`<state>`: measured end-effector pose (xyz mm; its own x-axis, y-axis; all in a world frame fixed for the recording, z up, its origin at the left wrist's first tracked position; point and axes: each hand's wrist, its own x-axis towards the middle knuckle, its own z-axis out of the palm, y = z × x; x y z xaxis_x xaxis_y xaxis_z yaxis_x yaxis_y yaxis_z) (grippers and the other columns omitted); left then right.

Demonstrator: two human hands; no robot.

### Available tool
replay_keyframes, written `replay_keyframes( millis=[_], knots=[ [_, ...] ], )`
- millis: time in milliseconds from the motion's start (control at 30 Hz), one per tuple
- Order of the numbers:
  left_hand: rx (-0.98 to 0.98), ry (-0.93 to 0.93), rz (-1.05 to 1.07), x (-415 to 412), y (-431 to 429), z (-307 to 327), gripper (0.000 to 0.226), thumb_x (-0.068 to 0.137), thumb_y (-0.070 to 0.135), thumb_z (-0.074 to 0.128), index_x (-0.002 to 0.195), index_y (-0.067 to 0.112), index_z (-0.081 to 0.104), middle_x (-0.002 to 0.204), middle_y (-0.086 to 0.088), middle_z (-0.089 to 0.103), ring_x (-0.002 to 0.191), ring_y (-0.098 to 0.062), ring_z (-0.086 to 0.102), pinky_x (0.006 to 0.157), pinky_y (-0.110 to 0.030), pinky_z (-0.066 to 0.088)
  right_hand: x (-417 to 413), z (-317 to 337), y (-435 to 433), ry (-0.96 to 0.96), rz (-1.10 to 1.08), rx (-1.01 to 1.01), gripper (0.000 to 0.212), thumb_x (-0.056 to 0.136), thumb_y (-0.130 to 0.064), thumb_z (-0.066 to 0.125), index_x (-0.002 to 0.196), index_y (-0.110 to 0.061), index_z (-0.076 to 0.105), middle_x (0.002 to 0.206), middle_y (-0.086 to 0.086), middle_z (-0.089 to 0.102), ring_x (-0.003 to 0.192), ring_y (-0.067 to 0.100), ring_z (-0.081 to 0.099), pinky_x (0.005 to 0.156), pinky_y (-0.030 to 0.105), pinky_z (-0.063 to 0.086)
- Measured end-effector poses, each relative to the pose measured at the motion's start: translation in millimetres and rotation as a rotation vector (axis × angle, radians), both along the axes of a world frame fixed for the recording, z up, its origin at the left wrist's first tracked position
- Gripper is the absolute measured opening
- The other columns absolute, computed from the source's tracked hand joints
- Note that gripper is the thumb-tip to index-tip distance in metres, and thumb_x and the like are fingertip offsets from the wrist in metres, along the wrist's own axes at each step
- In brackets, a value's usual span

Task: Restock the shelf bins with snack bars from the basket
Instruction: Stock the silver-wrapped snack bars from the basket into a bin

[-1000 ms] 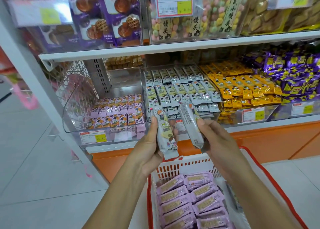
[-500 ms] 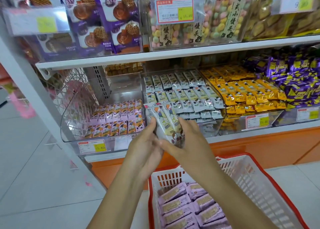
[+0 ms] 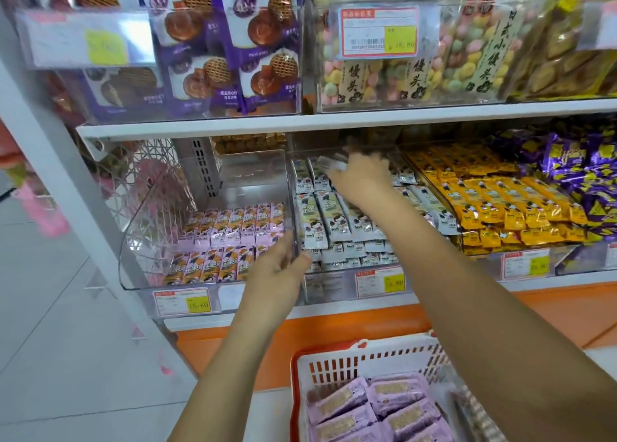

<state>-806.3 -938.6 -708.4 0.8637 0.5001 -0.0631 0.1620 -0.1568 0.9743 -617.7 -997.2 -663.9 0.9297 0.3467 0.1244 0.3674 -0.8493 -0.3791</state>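
The right hand (image 3: 362,177) reaches deep into the middle bin (image 3: 320,289) on the lower shelf (image 3: 334,310). Its fingers curl round a couple of snack bars (image 3: 330,164) in white wrappers, held at a slant above the back rows. That part is blurred, so the exact grip is hard to make out. The white bars (image 3: 330,221) already in this bin lie in neat rows from front to back. The left hand (image 3: 277,269) is lower down at the front, by the clear wall between the middle bin and the left bin (image 3: 140,241). Its fingers are loosely bent and hold nothing, with the thumb close to the middle bin's front corner. The left bin holds pink bars (image 3: 233,228) in its front half only. To the right of the middle bin lie yellow bars (image 3: 500,207). Below the arms stands the basket (image 3: 294,391), red-rimmed with white walls, and lilac bars (image 3: 384,405) lie flat inside it.
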Motion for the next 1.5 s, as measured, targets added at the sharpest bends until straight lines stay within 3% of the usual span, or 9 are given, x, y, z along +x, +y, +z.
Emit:
replay_keyframes(
  millis=[167,267,433,667,800,967,1067,1200,1500],
  knots=[
    [-0.018,0.012,-0.018,0,3,1,0.054,0.095,0.020,0.054,0.146,0.020,0.034,0.139,0.011,0.048,0.117,0.004,0.040,0.098,-0.018,0.028,44,-11,48,0.069,-0.031,-0.007,0.049,0.093,-0.052,0.043,0.133,-0.024,0.042,0.144,0.011,0.040,0.134,0.031,0.038,0.104,0.042,0.041],
    [-0.003,0.008,-0.017,0,4,1,0.053,0.095,0.022,0.055,0.144,0.022,0.037,0.098,0.026,0.052,0.089,0.014,0.046,0.084,-0.014,0.037,50,-18,57,0.026,-0.066,-0.043,0.057,0.092,-0.047,0.049,0.139,-0.019,0.035,0.151,0.015,0.026,0.140,0.034,0.025,0.110,0.045,0.034],
    [-0.001,0.014,-0.045,0,9,-4,0.058,0.093,0.024,0.057,0.146,0.022,0.034,0.130,0.022,0.049,0.121,0.000,0.039,0.098,-0.021,0.028,46,-21,56,0.040,-0.059,-0.055,0.071,0.093,-0.056,0.044,0.148,-0.016,0.025,0.152,0.017,0.030,0.138,0.035,0.032,0.109,0.045,0.036],
    [0.104,-0.146,0.115,-8,2,-12,0.034,0.093,0.016,0.057,0.127,0.019,0.058,0.123,0.006,0.062,0.111,-0.005,0.057,0.093,-0.017,0.040,-20,-3,-32,-0.285,-0.005,0.213,0.034,0.100,-0.033,0.042,0.108,-0.005,0.061,0.110,0.015,0.057,0.099,0.030,0.053,0.081,0.035,0.043],
    [0.269,-0.281,0.124,-18,-10,-18,0.013,0.094,0.019,0.056,0.097,0.028,0.066,0.090,0.016,0.069,0.087,0.001,0.063,0.075,-0.009,0.047,-67,-29,-114,-0.365,0.054,0.288,0.042,0.098,-0.025,0.047,0.058,-0.015,0.037,0.053,0.001,0.039,0.049,0.018,0.037,0.047,0.029,0.025],
    [0.502,-0.048,-0.237,-25,-34,-50,0.031,0.094,0.026,0.054,0.063,0.025,0.057,0.056,0.014,0.059,0.057,0.003,0.055,0.055,-0.012,0.039,-95,-128,-214,-0.145,0.004,0.220,0.049,0.092,-0.014,0.059,0.051,-0.020,0.033,0.043,-0.007,0.028,0.039,0.012,0.028,0.045,0.031,0.025],
    [0.688,0.224,-0.506,-28,-46,-80,0.025,0.094,0.024,0.053,0.069,0.025,0.059,0.061,0.010,0.060,0.061,0.002,0.056,0.054,-0.012,0.038,-83,-208,-256,0.069,-0.112,0.004,0.034,0.091,-0.017,0.058,0.059,-0.011,0.052,0.052,0.005,0.048,0.053,0.029,0.054,0.053,0.031,0.033],
    [0.796,0.554,-0.666,-31,-46,-108,0.025,0.096,0.030,0.049,0.107,0.016,0.066,0.114,0.001,0.067,0.103,-0.015,0.061,0.082,-0.021,0.045,-73,-299,-288,0.435,-0.196,-0.228,0.021,0.094,-0.022,0.055,0.105,-0.008,0.067,0.106,0.012,0.069,0.096,0.026,0.064,0.073,0.027,0.040],
    [0.886,0.923,-0.767,-16,-38,-146,0.048,0.099,0.041,0.041,0.141,0.017,0.041,0.144,-0.002,0.045,0.129,-0.017,0.044,0.104,-0.025,0.034,-82,-423,-295,0.618,-0.279,-0.328,0.095,0.079,-0.059,0.066,0.149,-0.012,0.021,0.145,0.013,0.033,0.133,0.033,0.029,0.106,0.038,0.027]
  ],
)
